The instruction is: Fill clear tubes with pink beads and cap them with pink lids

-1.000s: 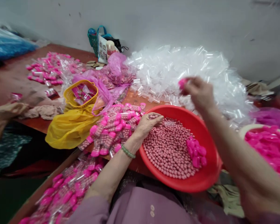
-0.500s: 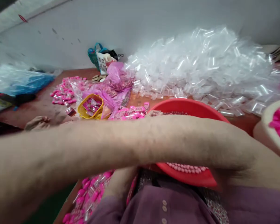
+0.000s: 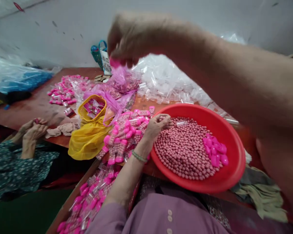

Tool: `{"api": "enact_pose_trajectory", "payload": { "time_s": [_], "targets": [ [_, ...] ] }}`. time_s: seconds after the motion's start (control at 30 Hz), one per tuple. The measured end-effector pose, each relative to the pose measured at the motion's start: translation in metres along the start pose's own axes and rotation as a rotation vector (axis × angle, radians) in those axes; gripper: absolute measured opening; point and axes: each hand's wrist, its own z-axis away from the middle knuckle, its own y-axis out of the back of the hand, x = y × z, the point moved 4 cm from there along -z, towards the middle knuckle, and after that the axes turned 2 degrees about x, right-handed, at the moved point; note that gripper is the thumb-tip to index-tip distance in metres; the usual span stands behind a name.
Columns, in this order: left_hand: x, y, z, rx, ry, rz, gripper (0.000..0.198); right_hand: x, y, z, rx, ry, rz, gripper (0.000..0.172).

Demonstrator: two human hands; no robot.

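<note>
Near the left rim of a red basin (image 3: 238, 162), my left hand (image 3: 156, 126) has its fingers closed in a pinch; what they hold, if anything, is not clear. Pink round beads (image 3: 183, 149) fill much of the basin, a cluster of bright pink caps (image 3: 216, 151) lies on their right side, and a clear tube (image 3: 182, 123) rests on them close to my left fingertips. My right hand (image 3: 127, 42), blurred, is raised high across the view, its fingers closed on a bright pink cap (image 3: 115, 62).
Bead-filled tubes with pink caps (image 3: 127, 133) are heaped left of the basin. Nearby are a yellow basket (image 3: 81, 110), a yellow bag (image 3: 85, 143) and a pink bag (image 3: 117, 84). Clear tubes (image 3: 166, 78) pile behind. At left, another person's hands (image 3: 34, 133) work.
My right arm, which stretched across to the left and covered the basin, has swung up and back to the right. The beads, caps and my left hand now show.
</note>
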Motion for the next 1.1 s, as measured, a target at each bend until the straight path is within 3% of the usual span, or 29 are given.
{"api": "enact_pose_trajectory", "payload": {
  "time_s": [0.1,0.17,0.27,0.33,0.5,0.6,0.83,1.1],
  "targets": [
    [0.0,-0.001,-0.001,-0.03,-0.028,-0.007,0.039,-0.005,0.016,-0.001,-0.118,0.026,0.329,0.046],
    [-0.001,-0.001,-0.001,-0.045,-0.044,-0.012,0.041,-0.009,0.019,0.012,-0.136,0.158,0.315,0.046],
    [-0.003,-0.001,0.001,-0.073,-0.065,-0.012,0.041,0.001,0.006,0.056,-0.365,0.348,0.236,0.024],
    [-0.003,-0.001,0.003,-0.124,-0.101,-0.017,0.037,0.029,0.001,0.09,-0.453,0.319,0.31,0.019],
    [-0.002,-0.001,0.005,-0.184,-0.14,0.029,0.031,0.115,0.02,0.152,-0.137,0.078,0.215,0.02],
    [-0.003,-0.002,0.005,-0.193,-0.105,0.036,0.035,0.144,0.023,0.172,-0.004,-0.036,0.081,0.024],
    [-0.005,-0.001,0.002,-0.185,-0.11,0.048,0.036,0.155,0.006,0.187,0.049,-0.073,-0.008,0.025],
    [-0.006,0.001,0.001,-0.164,-0.094,0.046,0.04,0.161,0.008,0.193,0.049,-0.096,0.045,0.026]
  ]
}}
